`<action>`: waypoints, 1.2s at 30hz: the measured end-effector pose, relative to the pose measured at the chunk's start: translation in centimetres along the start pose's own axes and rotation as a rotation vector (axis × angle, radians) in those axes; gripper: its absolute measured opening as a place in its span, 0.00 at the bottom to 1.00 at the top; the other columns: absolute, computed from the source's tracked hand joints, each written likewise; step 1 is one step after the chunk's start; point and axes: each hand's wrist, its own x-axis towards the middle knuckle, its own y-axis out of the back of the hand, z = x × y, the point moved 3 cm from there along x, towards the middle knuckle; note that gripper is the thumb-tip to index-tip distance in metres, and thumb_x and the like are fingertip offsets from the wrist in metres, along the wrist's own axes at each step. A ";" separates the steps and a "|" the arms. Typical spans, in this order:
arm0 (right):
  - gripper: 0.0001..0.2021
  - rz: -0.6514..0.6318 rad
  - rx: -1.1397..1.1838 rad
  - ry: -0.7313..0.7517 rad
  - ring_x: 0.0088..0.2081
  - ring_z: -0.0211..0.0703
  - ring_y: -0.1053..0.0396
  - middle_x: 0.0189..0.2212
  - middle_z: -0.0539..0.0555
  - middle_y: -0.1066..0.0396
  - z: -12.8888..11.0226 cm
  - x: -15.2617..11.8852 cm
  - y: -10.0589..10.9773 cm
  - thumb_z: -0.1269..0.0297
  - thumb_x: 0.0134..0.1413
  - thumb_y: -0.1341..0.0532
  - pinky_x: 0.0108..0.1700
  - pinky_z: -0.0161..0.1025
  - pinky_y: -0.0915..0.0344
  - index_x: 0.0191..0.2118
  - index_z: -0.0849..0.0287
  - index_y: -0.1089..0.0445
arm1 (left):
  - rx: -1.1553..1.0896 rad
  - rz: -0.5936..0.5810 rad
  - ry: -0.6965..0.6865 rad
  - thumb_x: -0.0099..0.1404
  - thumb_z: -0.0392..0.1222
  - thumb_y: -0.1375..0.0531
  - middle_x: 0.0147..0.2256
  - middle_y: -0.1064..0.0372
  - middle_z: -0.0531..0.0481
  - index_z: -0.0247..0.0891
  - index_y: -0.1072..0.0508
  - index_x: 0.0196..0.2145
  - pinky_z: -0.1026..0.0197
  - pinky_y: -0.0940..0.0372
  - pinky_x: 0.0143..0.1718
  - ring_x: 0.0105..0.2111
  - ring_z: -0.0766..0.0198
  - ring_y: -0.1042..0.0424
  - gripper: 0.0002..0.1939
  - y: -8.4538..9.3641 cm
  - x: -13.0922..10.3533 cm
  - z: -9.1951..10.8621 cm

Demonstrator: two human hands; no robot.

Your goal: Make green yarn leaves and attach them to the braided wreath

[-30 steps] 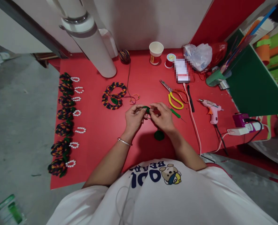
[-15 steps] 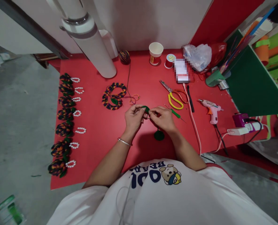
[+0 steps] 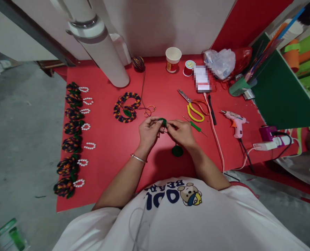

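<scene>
My left hand (image 3: 148, 130) is closed, thumb and fingers pinching a small green crochet piece (image 3: 162, 121). My right hand (image 3: 180, 132) comes in from the other side with its fingertips pinched together at the right end of that piece. A thin dark strand shows just below the fingertips; whether it is yarn or a tool I cannot tell. Beneath my right hand a small green yarn ball (image 3: 177, 151) rests on the red table (image 3: 113, 150), with a strand running up from it. A green-handled crochet hook (image 3: 196, 126) lies beyond my right hand.
A multicoloured braided cord (image 3: 127, 107) with a green leaf lies ahead. Scissors (image 3: 195, 112), a pink glue gun (image 3: 237, 125), a phone (image 3: 202, 78) and a paper cup (image 3: 173, 59) stand or lie rightward. Several yarn bundles (image 3: 72, 143) with bead loops line the left edge.
Both hands stay almost in place around the green piece. A bit more of its green shows between the fingertips, and it looks slightly turned.
</scene>
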 end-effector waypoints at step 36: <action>0.19 0.432 0.284 -0.305 0.36 0.44 0.23 0.34 0.55 0.23 2.9 0.9 3.0 0.48 0.70 0.43 0.35 0.40 0.25 0.51 0.55 0.22 | 0.042 0.004 0.004 0.57 0.49 0.28 0.21 0.26 0.52 0.36 0.26 0.37 0.71 0.44 0.13 0.17 0.69 0.30 0.17 0.2 0.0 0.0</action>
